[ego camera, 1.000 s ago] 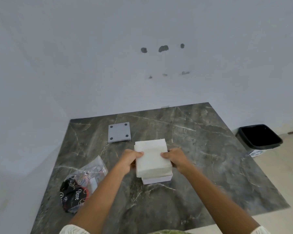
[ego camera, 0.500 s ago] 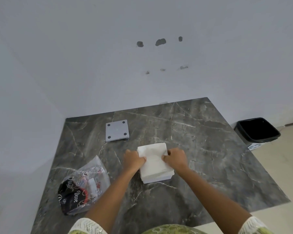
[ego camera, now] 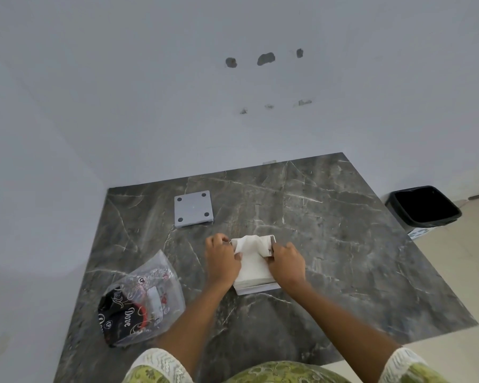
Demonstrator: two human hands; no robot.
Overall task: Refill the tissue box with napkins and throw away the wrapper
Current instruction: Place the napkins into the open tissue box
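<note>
fingers of both hands, left (ego camera: 222, 261) and right (ego camera: 287, 261), are pinching the napkins (ego camera: 253, 258), hiding the box (ego camera: 257, 288) sides; wrapper (ego camera: 141, 302) is lying left of the box.

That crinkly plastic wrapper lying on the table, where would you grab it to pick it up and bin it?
Best guess: pinch the wrapper at its clear far corner, coming from above. That end sticks up off the marble table in a loose peak, so fingers can close on it; the dark printed end lies flatter. It is soft film, so any bunching pinch should hold. Both the left hand and right hand are busy with the napkins.
</note>
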